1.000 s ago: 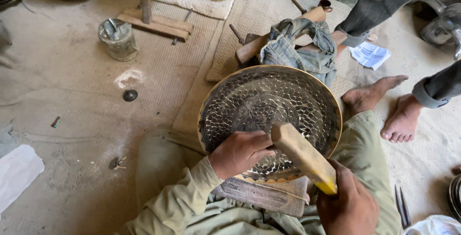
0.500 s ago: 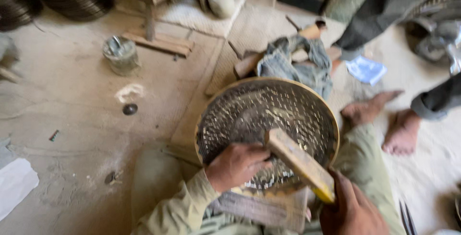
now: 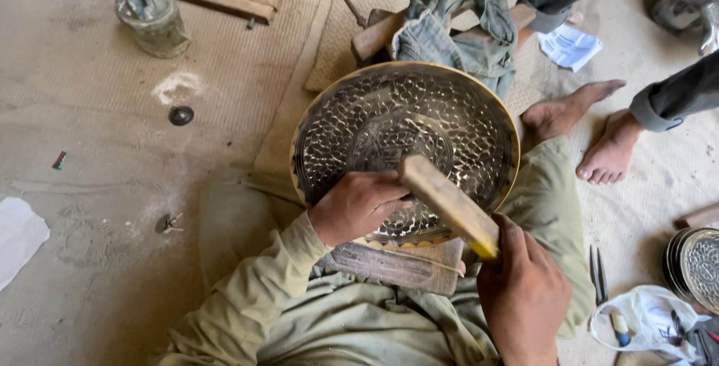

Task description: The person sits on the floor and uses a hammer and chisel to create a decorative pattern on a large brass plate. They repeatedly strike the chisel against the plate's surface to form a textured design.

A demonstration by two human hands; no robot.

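Observation:
A large round brass tray (image 3: 449,104) with a hammered, engraved surface rests on a wooden block (image 3: 397,267) in front of my lap. My left hand (image 3: 358,205) is closed at the tray's near rim, fingers curled as if around a small tool that I cannot see. My right hand (image 3: 524,291) grips a wooden mallet (image 3: 448,203), whose head is raised over the tray's near part, close to my left hand.
Another person's bare feet (image 3: 599,138) stand right of the tray. A crumpled cloth (image 3: 449,25) over wood lies behind it. A tin can (image 3: 152,16) sits far left, stacked metal plates (image 3: 693,265) at right, and scissors (image 3: 598,276) on the floor.
The view has shifted slightly. The mallet and both hands stay over the tray's near rim, with the mallet head a little closer to my left hand.

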